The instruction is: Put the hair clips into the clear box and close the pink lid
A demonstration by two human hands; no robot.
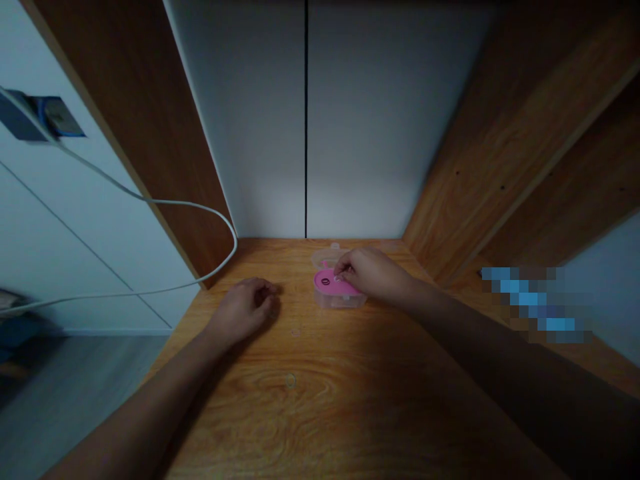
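Observation:
A small clear plastic box (340, 301) with a pink top surface (345, 288) stands toward the back of the wooden table. Behind it lies its clear lid (323, 257), partly covered by my hand. A dark, small loop (325, 281) rests on the pink surface. My right hand (373, 270) is over the box's right side, fingertips pinched at a small whitish loop (337, 279) against the pink. To the left of the box, my left hand (245, 307) rests on the table, fingers loosely curled with a gap to the thumb, holding nothing.
Two thin ring-like loops, one pinkish (295, 332) and one pale (291, 381), lie on the wooden table (260, 427). A white cable (190, 203) hangs at left from a wall socket. Wooden panels (480, 160) and a pale back wall (360, 133) enclose the table.

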